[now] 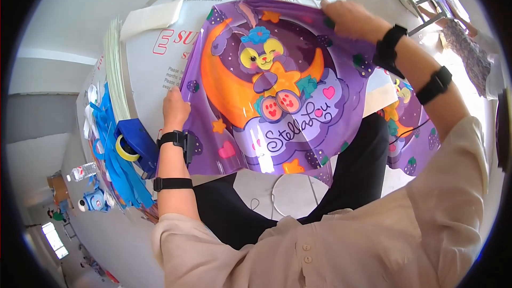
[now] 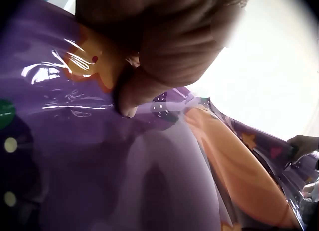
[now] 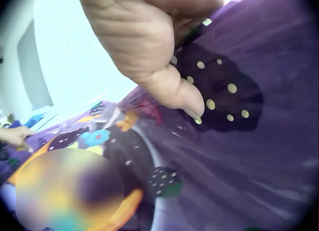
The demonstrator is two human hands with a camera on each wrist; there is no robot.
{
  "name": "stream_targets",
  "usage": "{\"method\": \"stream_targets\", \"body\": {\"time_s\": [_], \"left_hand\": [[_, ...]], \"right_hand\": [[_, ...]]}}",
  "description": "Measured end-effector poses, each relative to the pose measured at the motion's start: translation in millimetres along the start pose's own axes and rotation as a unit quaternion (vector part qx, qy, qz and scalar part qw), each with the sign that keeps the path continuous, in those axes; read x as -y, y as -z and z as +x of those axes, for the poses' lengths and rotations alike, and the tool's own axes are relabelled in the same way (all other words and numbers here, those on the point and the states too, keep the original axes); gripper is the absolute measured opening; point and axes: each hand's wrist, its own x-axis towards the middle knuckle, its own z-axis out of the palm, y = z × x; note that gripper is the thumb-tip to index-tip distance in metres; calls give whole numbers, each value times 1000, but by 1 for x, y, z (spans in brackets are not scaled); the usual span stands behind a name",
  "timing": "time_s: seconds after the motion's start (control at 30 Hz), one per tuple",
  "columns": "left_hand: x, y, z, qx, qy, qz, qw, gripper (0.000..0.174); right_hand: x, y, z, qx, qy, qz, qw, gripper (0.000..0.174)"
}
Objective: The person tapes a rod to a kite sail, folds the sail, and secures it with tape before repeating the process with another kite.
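Note:
A glossy purple plastic sheet (image 1: 346, 112), printed with a cartoon rabbit on an orange moon and the lettering "StellaLou", is spread between both hands over the person's lap. My left hand (image 1: 176, 111) pinches its left edge, thumb on the printed face in the left wrist view. Up at the top right corner, my right hand (image 1: 354, 20) grips the edge. In the right wrist view the right thumb (image 3: 187, 99) presses on a dark dotted berry print, while the other fingers are mostly hidden behind the sheet.
Behind the sheet lies a grey board (image 1: 154, 69) with red and black print. Bundles of thin pale sticks (image 1: 113, 64) lie on it. A blue tape dispenser (image 1: 136, 146) and blue strips (image 1: 120, 176) are at the left. Another purple printed sheet (image 1: 410, 152) hangs at the right.

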Motion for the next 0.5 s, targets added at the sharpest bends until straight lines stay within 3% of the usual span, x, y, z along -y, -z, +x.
{"method": "stream_targets", "body": {"time_s": [0.07, 0.13, 0.2, 0.33, 0.47, 0.5], "left_hand": [[-4, -2, 2, -9, -7, 44, 999, 25], [-5, 0, 4, -7, -15, 39, 999, 23], [-4, 0, 3, -6, -18, 32, 999, 24], [-3, 0, 1, -5, -16, 21, 1000, 24], [-24, 16, -7, 12, 61, 97, 993, 40], [-42, 28, -12, -27, 67, 119, 990, 47]], "right_hand": [[37, 0, -24, 81, -48, 79, 992, 45], [70, -4, -50, 103, -40, 182, 977, 51], [101, -27, -60, 124, -41, 191, 973, 57], [161, -44, -65, 71, -18, 141, 987, 70], [181, -55, -64, 48, -35, 118, 991, 71], [182, -51, -64, 43, -58, 150, 986, 72]]}}
